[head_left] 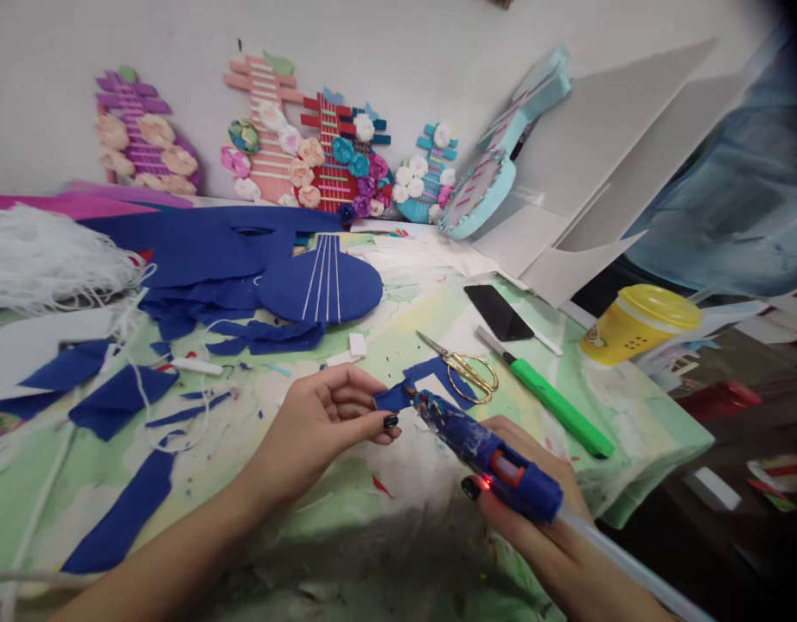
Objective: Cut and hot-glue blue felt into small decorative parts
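Note:
My left hand (347, 410) pinches a small dark blue strip (391, 398), paper or cloth, between thumb and fingers. My right hand (534, 492) is wrapped round a blue hot glue gun (467, 445) with a lit red light. Its nozzle is at the strip's right end; whether it touches I cannot tell. A clear glue stick (622, 561) runs out of the gun's back. Just beyond the nozzle lies a blue piece with a white patch (430, 385), partly covered by gold-handled scissors (469, 371). A blue guitar-shaped body (321, 285) with white strings rests farther back.
A green utility knife (560, 406), a black phone (499, 312) and a yellow lidded cup (638, 324) stand or lie to the right. Blue scraps (123, 510) and white string (54, 259) spread over the left. Flower-trimmed paper guitars (262, 130) lean on the wall.

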### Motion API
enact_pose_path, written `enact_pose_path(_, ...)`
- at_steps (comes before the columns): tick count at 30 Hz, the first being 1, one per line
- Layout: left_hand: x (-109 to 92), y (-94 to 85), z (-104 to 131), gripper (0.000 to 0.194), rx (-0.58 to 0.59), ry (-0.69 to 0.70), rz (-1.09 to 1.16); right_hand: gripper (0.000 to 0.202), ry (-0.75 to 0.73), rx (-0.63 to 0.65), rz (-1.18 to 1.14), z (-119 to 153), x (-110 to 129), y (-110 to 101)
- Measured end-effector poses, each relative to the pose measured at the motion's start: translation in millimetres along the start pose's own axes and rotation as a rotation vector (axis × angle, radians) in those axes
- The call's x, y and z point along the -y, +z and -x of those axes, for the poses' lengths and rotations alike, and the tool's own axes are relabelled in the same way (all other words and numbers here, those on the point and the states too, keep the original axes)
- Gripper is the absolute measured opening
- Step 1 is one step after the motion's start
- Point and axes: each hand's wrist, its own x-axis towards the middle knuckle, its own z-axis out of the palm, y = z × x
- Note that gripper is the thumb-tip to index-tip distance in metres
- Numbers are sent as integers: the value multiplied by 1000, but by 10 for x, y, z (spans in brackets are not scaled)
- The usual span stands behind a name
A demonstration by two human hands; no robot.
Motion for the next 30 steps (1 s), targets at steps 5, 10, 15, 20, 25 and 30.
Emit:
enact_pose_path(5, 10, -2, 6, 24, -7, 7, -15, 20, -278, 32, 393, -7, -92, 12)
enact_pose_path(10, 8, -4, 15, 23, -13, 9, -22, 21, -400, -56, 786, 56, -226, 28)
enact_pose_path(15, 17, -7, 1, 24, -25, 23, -14, 15, -269, -179, 954, 39, -346, -110)
enact_pose_path(20, 12, -14, -5, 26, -21, 29, -13, 14, 41, -218, 1166, -79, -605, -573)
enact_pose_path(25, 9, -24, 3, 26, -11, 45, -24, 22, 126, -57, 1112, -193, -1074, -1210)
enact_pose_path(30, 28, -19, 8, 25, -22, 44, 8, 25, 75, 16, 940, -198, -1515, -1554)
